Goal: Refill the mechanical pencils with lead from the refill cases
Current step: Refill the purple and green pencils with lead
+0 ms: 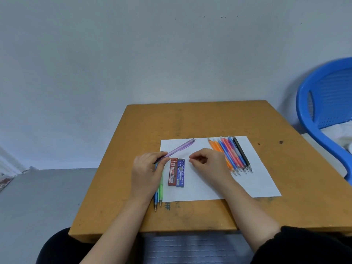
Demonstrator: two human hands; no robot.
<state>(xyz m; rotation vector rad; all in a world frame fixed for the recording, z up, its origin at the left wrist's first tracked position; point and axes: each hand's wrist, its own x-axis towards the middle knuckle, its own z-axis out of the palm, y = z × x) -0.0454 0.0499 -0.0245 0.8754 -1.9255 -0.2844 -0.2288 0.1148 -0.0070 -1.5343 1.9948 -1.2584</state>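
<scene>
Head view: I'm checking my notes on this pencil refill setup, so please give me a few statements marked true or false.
1. The left hand holds the purple pencil. True.
2. The red refill case and the blue refill case lie side by side on the white paper. True.
3. The row of pencils lies left of the cases. False: it lies to their right, past the right hand.
4. The plastic chair is green. False: it is blue.
</scene>
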